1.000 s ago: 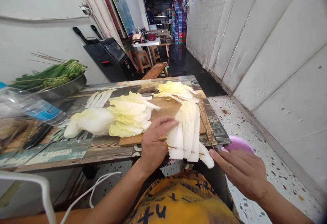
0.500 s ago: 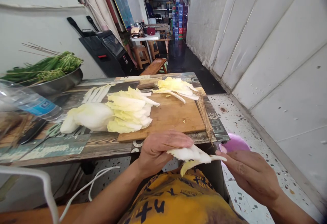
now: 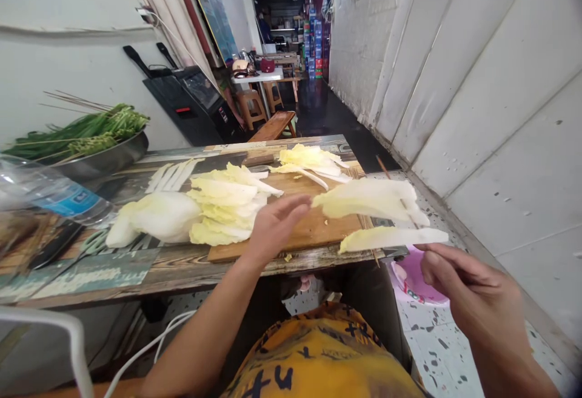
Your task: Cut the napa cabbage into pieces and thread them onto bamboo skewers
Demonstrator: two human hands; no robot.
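Observation:
My right hand (image 3: 473, 289) pinches the lower end of a thin bamboo skewer (image 3: 382, 166). Strips of napa cabbage (image 3: 370, 197) are threaded on it, with one separate strip (image 3: 393, 239) nearer my fingers. My left hand (image 3: 275, 225) is empty, fingers stretched out, over the front of the wooden cutting board (image 3: 313, 222). Its fingertips are close to the leafy ends of the skewered strips. Left of that hand lies a stack of cut cabbage leaves (image 3: 227, 195), beside a whole piece of cabbage (image 3: 159, 216). More leaves (image 3: 313, 159) rest at the board's far end.
A knife (image 3: 259, 159) lies behind the board. At left are green scissors (image 3: 93, 245), a water bottle (image 3: 68, 195) and a metal bowl (image 3: 109, 152) of skewered greens. A pink basin (image 3: 418, 277) stands on the floor at right. A white cable (image 3: 173, 325) hangs in front.
My right hand has raised and turned the skewered cabbage, which now spreads out over the table's right end. My left hand has let go of the cabbage and opened over the board.

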